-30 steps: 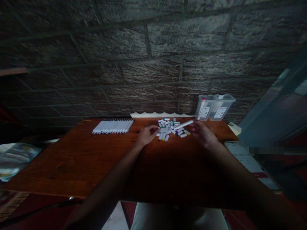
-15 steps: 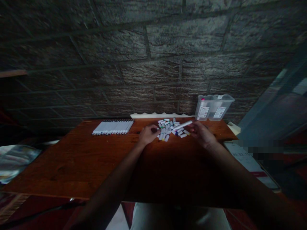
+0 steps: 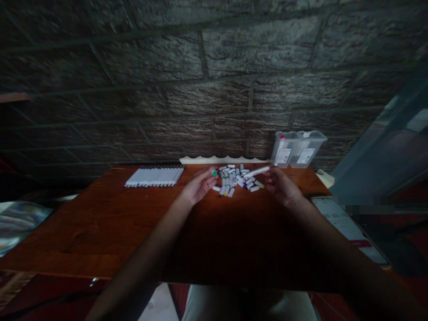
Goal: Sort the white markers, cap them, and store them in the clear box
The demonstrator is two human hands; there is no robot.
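A heap of small white marker caps with coloured ends (image 3: 234, 178) lies at the far middle of the brown wooden table (image 3: 133, 223). My left hand (image 3: 197, 185) is raised just left of the heap, its fingertips pinching a green-ended cap (image 3: 214, 172). My right hand (image 3: 281, 185) sits right of the heap and holds a long white marker (image 3: 257, 171) that points left over the caps. A row of white markers (image 3: 154, 176) lies side by side at the far left.
Two clear plastic boxes with labels (image 3: 297, 149) stand at the far right against the brick wall. A white scalloped strip (image 3: 220, 159) runs along the table's back edge. A white sheet (image 3: 347, 225) lies on the right edge. Cloth or paper (image 3: 16, 223) lies off the table at left.
My left hand has lifted off the heap with a green-ended cap in its fingertips. The right hand and its marker have barely moved.
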